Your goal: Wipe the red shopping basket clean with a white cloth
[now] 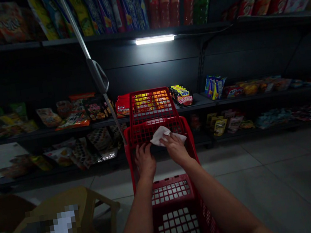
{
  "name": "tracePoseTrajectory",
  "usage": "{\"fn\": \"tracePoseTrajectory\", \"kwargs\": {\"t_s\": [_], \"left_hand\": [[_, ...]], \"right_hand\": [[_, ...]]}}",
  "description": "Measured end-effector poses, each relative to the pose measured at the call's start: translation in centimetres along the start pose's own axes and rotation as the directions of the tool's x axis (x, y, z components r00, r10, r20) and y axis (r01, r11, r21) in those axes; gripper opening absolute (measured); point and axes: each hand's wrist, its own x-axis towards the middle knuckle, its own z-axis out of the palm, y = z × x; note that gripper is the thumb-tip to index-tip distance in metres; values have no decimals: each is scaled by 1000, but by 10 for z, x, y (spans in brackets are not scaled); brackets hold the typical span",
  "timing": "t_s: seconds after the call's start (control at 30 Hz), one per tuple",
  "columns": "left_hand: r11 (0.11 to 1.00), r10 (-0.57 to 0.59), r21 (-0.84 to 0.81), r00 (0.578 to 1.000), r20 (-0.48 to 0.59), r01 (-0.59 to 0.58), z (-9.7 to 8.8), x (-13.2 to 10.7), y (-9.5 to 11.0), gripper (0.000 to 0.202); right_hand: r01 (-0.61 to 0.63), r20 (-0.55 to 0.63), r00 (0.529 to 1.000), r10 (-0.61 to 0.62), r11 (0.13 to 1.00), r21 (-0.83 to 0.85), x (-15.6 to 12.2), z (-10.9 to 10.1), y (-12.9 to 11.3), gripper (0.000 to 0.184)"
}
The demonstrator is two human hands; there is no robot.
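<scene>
Mid-frame, my right hand [176,151] grips a white cloth [161,132]; my left hand [145,161], loosely open, perhaps steadies the red cart [172,199].

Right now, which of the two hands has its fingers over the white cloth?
The right hand: its fingers lie over the white cloth, while the left hand is just left of it.

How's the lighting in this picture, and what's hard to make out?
Head view: the tube lamp glares white; the left hand, right hand and white cloth look dim but readable. Head view again: the upper right corner sinks into darkness; coarse pixel blocks cover part of the stool.
</scene>
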Motion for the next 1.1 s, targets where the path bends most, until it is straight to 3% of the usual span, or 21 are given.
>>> {"fn": "tracePoseTrajectory", "kwargs": {"t_s": [0.1,0.17,0.27,0.33,0.47,0.6,0.67,0.8,0.9,0.97,1.03,1.1], "left_hand": [[1000,18,12,1000,11,-18,-2,0,-1,54],[1000,16,14,1000,13,-16,-3,0,-1,54],[1000,2,6,1000,6,-2,-3,2,0,53],[1000,-4,3,1000,-4,4,-3,3,0,52],[1000,-2,5,1000,-18,3,-3,5,0,52],[1000,-5,6,1000,-12,5,-4,4,0,51],[1000,7,19,1000,-18,-7,-4,4,0,50],[999,9,36,1000,-18,-9,-3,3,2,50],[999,-7,42,1000,6,7,-3,5,3,52],[998,-15,54,1000,22,14,-3,6,2,53],[998,-15,68,999,37,12,-4,6,-1,56],[997,-14,75,999,41,11,-6,7,-5,57]], "right_hand": [[-43,54,998,45,999,-28,3,-12,14,37],[-113,-32,993,113,993,-20,16,-26,29,33],[-198,-263,944,199,980,27,50,-44,52,44],[-218,-251,943,220,975,34,71,-48,65,52],[-267,-47,963,265,962,-50,72,-39,76,49],[-181,-30,983,178,971,-155,36,-31,76,44],[-174,-35,985,171,978,-120,31,-30,80,44],[-287,-126,946,299,952,106,65,-21,87,51],[-328,-232,897,376,919,221,91,0,64,51],[-199,-239,938,249,956,216,92,18,35,46],[59,-147,989,-32,982,178,83,35,5,42],[300,-26,954,-300,941,154,71,43,-15,40]]}}
